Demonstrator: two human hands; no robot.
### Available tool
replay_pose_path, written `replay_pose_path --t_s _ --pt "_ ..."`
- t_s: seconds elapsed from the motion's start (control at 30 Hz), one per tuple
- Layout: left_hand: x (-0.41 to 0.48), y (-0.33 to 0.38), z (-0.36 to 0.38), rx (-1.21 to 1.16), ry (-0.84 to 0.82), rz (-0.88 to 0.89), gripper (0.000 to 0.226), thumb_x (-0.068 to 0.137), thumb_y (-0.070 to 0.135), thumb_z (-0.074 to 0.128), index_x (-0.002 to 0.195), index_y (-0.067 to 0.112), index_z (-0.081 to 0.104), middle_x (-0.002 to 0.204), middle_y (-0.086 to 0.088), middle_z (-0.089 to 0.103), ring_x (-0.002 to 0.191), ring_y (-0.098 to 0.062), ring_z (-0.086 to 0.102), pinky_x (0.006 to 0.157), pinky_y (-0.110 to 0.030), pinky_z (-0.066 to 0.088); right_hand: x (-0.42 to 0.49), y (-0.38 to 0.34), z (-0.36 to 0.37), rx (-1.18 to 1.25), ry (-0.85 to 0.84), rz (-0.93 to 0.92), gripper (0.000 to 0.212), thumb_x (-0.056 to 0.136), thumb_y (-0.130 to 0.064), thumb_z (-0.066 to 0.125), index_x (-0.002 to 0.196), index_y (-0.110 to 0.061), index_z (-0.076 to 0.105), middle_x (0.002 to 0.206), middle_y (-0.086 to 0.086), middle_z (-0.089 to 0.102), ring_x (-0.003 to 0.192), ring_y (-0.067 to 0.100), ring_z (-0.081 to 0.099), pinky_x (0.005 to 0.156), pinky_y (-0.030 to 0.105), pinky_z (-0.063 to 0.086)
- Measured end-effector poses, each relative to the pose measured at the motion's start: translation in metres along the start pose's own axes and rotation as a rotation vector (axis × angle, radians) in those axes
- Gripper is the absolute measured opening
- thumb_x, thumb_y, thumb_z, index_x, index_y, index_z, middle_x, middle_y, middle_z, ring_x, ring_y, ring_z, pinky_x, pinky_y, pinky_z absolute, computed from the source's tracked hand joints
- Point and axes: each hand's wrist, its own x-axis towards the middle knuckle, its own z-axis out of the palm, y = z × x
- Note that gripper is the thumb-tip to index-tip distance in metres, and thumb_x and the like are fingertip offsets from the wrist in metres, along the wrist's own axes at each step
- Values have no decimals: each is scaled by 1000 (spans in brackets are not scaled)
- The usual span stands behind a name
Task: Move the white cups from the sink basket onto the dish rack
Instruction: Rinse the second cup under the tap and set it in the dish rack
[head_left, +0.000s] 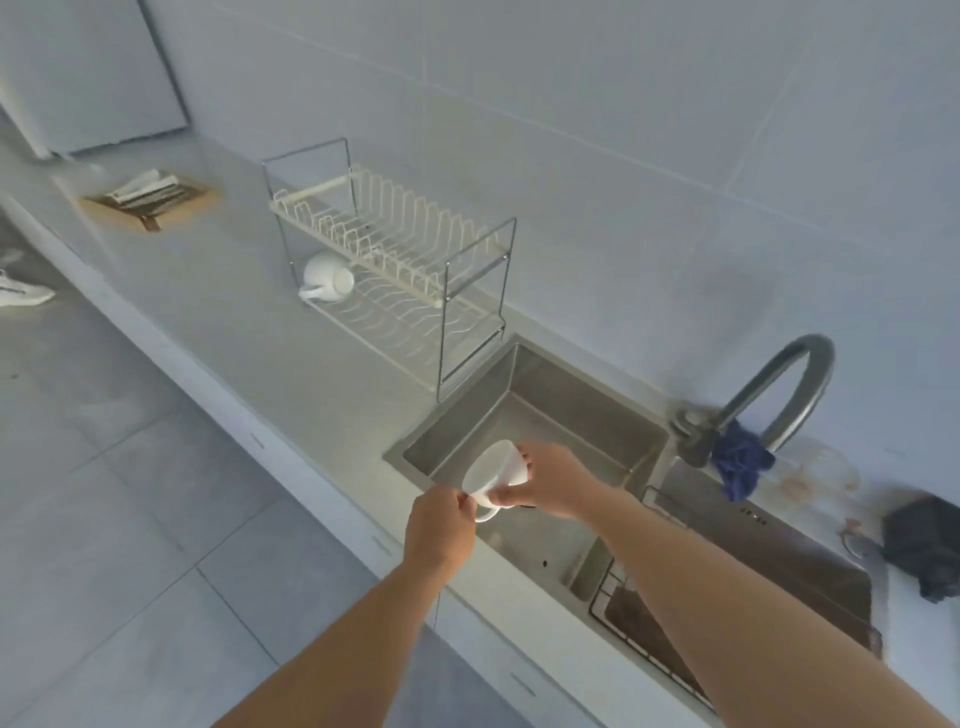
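A white cup (493, 473) hangs tilted over the near left corner of the steel sink (524, 410). My right hand (550, 480) wraps its body from the right, and my left hand (439, 525) pinches it at the rim near the handle. A second white cup (327, 278) lies on its side at the left end of the lower tier of the two-tier wire dish rack (395, 270), which stands on the counter left of the sink. The wire sink basket (649, 631) sits in the sink at the lower right, partly hidden by my right forearm.
A curved grey faucet (779, 395) rises behind the sink with a blue cloth (740, 465) draped at its base. A dark object (924, 545) lies at the far right. A wooden board with folded items (150, 200) rests far left on the counter. Tiled wall behind.
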Motion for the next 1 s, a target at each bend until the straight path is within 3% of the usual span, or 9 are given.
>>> replay_pose_path --t_s 0.2,0.43,0.6,0.8,0.93,1.0 --pt "57 -51 -93 -31 66 -3 28 95 23 54 91 9 78 83 -8 74 70 -21 55 65 -26 37 64 -104 18 0 3 -48 53 71 -50 84 111 -20 70 103 -2 74 95 18 69 89 41 56" --pt "132 -84 -168 -86 138 -3 27 94 24 56 94 9 79 68 0 63 67 -19 50 52 -18 29 150 -181 21 -39 18 -82 66 71 -58 83 117 -15 66 111 2 70 101 23 65 91 42 54" --pt "204 -90 -197 -46 135 0 27 95 23 56 99 9 79 89 -11 76 71 -20 51 65 -26 34 221 -201 19 36 53 -86 60 71 -56 84 113 -17 66 108 0 70 98 21 65 86 38 54" --pt "289 -84 -215 -51 106 -38 26 94 23 58 102 9 79 94 -10 77 74 -20 53 69 -25 36 303 -210 7 137 86 -60 57 70 -58 83 105 -17 66 102 0 71 95 22 66 88 45 55" --pt "333 -79 -220 -48 83 -52 27 94 24 57 98 8 79 89 -10 76 71 -22 51 64 -25 34 341 -213 1 217 59 23 61 70 -63 78 114 -24 61 114 -2 66 109 23 61 94 45 53" --pt "351 -80 -222 -48 67 -60 27 93 24 57 99 9 79 90 -10 77 72 -21 52 66 -25 35 355 -215 3 265 81 70 65 69 -63 79 121 -29 60 120 -3 59 112 22 57 90 42 53"
